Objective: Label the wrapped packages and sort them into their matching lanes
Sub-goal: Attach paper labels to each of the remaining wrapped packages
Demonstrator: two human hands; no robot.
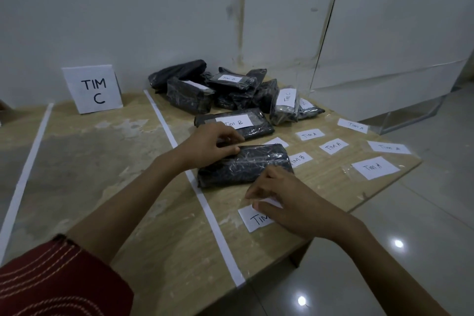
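Gripping the black package (243, 164) at its ten o'clock corner, left hand (210, 145) fingers curled over it. Pinching a paper label (252, 219) at the package's five o'clock between right hand (284, 202) fingertips.

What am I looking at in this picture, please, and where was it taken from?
There is no machine here: a person works with bare hands, and the one picture comes from a camera worn on the head, looking down. The left hand holds a black wrapped package on the table. The right hand pinches a paper label whose visible part reads TIM. More labels lie to the right, a pile of packages sits behind, and tape marks lanes near a TIM C sign.
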